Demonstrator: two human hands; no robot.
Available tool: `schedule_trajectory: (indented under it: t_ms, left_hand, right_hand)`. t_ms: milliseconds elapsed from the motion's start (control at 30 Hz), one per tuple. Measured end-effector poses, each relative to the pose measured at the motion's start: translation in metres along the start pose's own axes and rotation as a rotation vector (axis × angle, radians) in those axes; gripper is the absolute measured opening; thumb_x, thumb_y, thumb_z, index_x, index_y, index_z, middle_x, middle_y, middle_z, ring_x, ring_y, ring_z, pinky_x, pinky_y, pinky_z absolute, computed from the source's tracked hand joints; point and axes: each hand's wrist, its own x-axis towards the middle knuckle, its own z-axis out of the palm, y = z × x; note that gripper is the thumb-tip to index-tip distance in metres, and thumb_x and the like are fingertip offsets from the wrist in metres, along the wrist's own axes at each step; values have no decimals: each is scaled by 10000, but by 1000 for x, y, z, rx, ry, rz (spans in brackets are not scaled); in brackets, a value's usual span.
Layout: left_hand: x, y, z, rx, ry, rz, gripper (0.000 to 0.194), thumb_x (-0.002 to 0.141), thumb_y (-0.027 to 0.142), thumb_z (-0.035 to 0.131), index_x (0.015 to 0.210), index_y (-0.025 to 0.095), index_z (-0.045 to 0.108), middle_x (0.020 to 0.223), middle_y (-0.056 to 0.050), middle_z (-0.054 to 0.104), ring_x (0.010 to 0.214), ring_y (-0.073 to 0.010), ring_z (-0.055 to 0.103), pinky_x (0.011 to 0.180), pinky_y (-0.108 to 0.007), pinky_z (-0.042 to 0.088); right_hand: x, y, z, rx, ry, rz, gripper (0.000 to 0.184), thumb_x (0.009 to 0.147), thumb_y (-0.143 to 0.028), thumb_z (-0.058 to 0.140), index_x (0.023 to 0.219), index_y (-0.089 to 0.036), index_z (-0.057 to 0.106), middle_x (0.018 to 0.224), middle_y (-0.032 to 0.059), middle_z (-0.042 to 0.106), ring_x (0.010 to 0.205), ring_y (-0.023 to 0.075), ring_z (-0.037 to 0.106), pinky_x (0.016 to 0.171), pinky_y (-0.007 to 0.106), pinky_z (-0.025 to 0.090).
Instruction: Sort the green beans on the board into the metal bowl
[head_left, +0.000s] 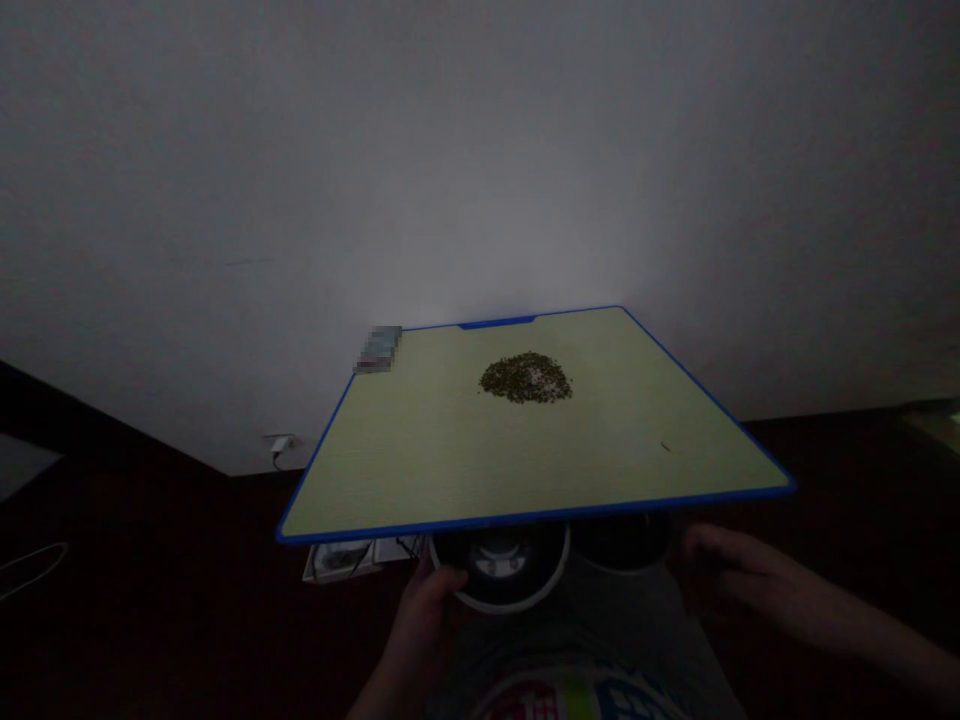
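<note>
My left hand [431, 605] grips the rim of a bowl [551, 585] with a pale rim and dark inside, its thumb lying over the edge. The bowl is below the near edge of a pale yellow board [420, 470] with a blue border. A second dark bowl [626, 555] sits to its right, partly hidden by the board. Right of that bowl, my right hand [731, 565] hangs with loosely bent fingers, apparently holding nothing; its fingertips are dim. On the board lies a loose heap of small brown-green grains [525, 380] with a paler patch.
A blurred-out flat item [380, 348] rests at the board's far left corner. One small dark sliver [665, 447] lies on its right part. Behind is a plain wall [480, 180] with a plugged-in charger [280, 445]. A white box of items [341, 560] stands under the board.
</note>
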Motion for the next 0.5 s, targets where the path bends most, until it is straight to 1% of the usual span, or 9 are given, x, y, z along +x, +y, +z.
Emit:
schedule_trajectory:
  t_ms: [33, 67, 100, 133, 200, 267, 367, 433, 500]
  left_hand:
    - [1, 1, -1, 3, 15, 4, 677, 615, 46, 656, 1274, 182, 583, 1031, -91, 796, 887, -321, 754, 772, -424, 579]
    - [2, 1, -3, 2, 24, 14, 681, 608, 45, 657, 1272, 183, 584, 1015, -88, 799, 880, -319, 755, 764, -420, 579]
    - [3, 2, -4, -2, 25, 26, 685, 600, 46, 660, 1267, 183, 587, 1001, -85, 802, 876, -317, 756, 760, -417, 579]
    - [4, 3, -5, -4, 23, 37, 682, 592, 49, 664, 1257, 182, 593, 994, -82, 803, 872, -314, 756, 759, -411, 579]
    - [6, 4, -8, 8, 30, 47, 656, 586, 59, 673, 1228, 179, 611, 985, -75, 803, 859, -304, 757, 762, -402, 577]
    - [7, 6, -11, 23, 47, 59, 643, 581, 61, 675, 1210, 180, 621, 952, -62, 804, 842, -294, 757, 763, -396, 577]
    - [7, 9, -13, 33, 54, 85, 650, 591, 61, 671, 1224, 194, 610, 900, -38, 802, 854, -287, 754, 780, -393, 574]
    - [6, 10, -15, 28, 52, 103, 654, 601, 64, 669, 1236, 203, 601, 881, -30, 800, 874, -288, 751, 793, -395, 573]
    - [6, 12, -18, 22, 47, 110, 649, 608, 69, 672, 1239, 206, 598, 880, -34, 798, 888, -293, 748, 799, -403, 572]
  right_hand:
    - [2, 10, 4, 3, 23, 1, 255, 727, -340, 544, 883, -239, 718, 942, 95, 741, 985, 308, 683, 911, 443, 541]
    - [5, 20, 9, -9, 53, 2, 355, 689, -323, 554, 986, -234, 728, 1043, 106, 739, 1088, 325, 656, 980, 458, 506]
    - [8, 28, 12, -35, 74, 10, 442, 680, -314, 557, 1083, -235, 722, 1150, 112, 719, 1188, 332, 611, 1041, 462, 461]
    - [12, 34, 15, -63, 75, 14, 468, 695, -311, 559, 1129, -235, 716, 1221, 114, 696, 1247, 329, 573, 1080, 452, 427]
    - [19, 44, 20, -98, 61, 9, 450, 741, -335, 555, 1147, -237, 721, 1286, 108, 668, 1279, 318, 552, 1102, 423, 407]
    - [28, 51, 23, -107, 76, 26, 402, 794, -395, 528, 1095, -240, 744, 1267, 103, 681, 1227, 315, 595, 1078, 413, 434]
    - [40, 58, 28, -81, 122, 65, 396, 863, -492, 463, 961, -249, 760, 1128, 108, 734, 1103, 327, 663, 1005, 433, 488]
    - [46, 63, 33, -39, 135, 78, 418, 880, -530, 452, 890, -239, 752, 1028, 111, 750, 1024, 336, 686, 944, 448, 514]
    - [48, 66, 38, 8, 157, 77, 410, 881, -537, 466, 847, -235, 741, 971, 105, 750, 990, 334, 689, 911, 442, 520]
